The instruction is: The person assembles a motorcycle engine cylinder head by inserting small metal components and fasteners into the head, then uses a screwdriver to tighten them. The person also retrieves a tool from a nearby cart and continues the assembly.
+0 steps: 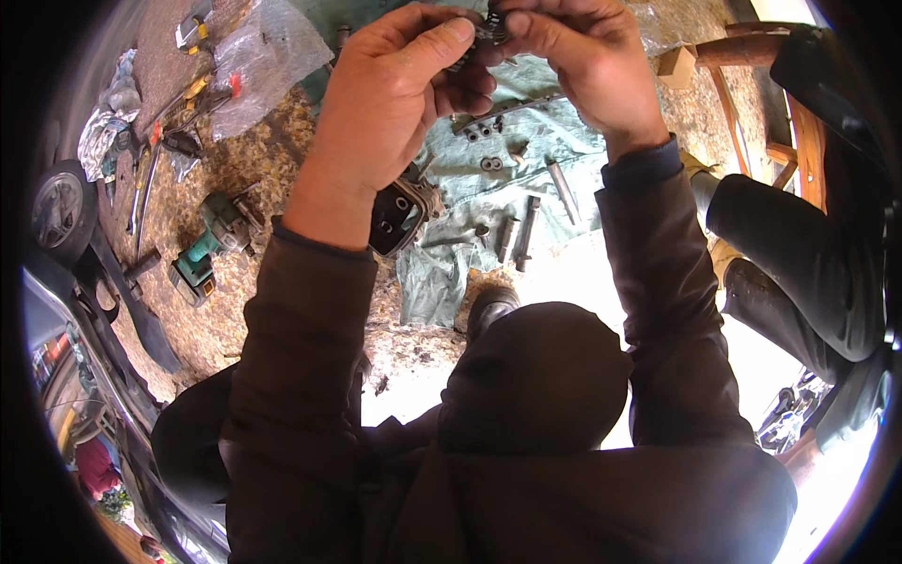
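Both my hands are raised to the top of the view, fingertips close together. Between them is a small dark metal part with a coil spring [492, 26], mostly covered by fingers. My left hand [399, 80] pinches it between thumb and fingers. From the other side, my right hand [592, 70] grips it with thumb and forefinger. Below them a green cloth [427, 287] is spread on the ground. Lying on it are a metal tube [564, 192], a dark rod [529, 233], a shorter cylinder [508, 241] and a pair of small rings [490, 164]. A dark-faced metal casing [393, 222] sits partly behind my left wrist.
On the left lie a green cordless power tool [207, 246], a long-handled wrench [143, 188], a clear plastic bag [272, 66] and a black wheel [64, 211]. Another person's dark-trousered leg [789, 244] is close on the right, near a wooden stool [810, 150].
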A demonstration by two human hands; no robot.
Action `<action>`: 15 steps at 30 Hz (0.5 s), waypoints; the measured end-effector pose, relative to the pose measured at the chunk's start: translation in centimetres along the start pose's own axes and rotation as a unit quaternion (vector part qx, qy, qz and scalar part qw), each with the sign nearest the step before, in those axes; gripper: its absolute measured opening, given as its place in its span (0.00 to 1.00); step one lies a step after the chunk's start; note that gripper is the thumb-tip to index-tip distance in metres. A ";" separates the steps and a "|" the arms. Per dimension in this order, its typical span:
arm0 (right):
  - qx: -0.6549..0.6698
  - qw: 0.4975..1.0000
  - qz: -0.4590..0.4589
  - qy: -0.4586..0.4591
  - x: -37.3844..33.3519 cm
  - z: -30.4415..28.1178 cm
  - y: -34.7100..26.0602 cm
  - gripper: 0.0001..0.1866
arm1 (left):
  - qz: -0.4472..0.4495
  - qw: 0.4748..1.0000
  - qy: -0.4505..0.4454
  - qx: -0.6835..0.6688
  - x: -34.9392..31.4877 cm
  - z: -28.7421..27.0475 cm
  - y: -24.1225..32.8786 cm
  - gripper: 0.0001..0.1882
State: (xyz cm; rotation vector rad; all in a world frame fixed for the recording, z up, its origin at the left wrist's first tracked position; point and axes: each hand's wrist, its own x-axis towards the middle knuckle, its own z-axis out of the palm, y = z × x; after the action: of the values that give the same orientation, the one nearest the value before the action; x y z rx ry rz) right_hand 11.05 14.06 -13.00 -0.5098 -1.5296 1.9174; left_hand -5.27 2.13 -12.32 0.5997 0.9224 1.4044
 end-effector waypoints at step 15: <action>-0.032 0.988 -0.119 0.097 -1.7 4.0 -0.1 0.08 | 0.041 0.992 0.003 0.115 -0.6 0.6 0.8 0.10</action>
State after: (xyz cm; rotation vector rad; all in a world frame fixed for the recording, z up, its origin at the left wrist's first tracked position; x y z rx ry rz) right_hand 9.75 10.07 -12.00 -0.5025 -1.4588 1.5943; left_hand -5.18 1.74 -11.20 0.8146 1.0845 1.3839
